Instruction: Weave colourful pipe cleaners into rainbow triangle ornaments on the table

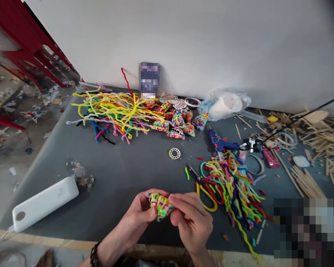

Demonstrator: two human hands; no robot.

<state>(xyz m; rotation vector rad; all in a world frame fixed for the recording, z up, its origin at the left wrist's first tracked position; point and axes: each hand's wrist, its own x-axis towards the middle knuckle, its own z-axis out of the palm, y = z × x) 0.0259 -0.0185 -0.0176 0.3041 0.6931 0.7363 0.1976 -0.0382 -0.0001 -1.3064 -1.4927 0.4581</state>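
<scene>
Near the table's front edge, my left hand (135, 213) is closed around a small multicoloured pipe-cleaner piece (160, 205), with its thumb on the near side. The fingers of my right hand (195, 218) pinch the piece's right end; their tips hide that part. Beyond my hands lies a group of similar cone-like multicoloured pieces (178, 120). Scissors (207, 187) with red and yellow handles rest just past my right hand, partly under a heap of cut pipe cleaners (236, 185).
Long pipe cleaners (114, 111) spread along the back left. A blue glue gun (221, 141) lies right of centre, behind the cut heap. Wooden sticks (308, 181) cover the right side. A white power bank (46, 204) sits front left, and a ring-shaped disc (174, 153) is mid-table.
</scene>
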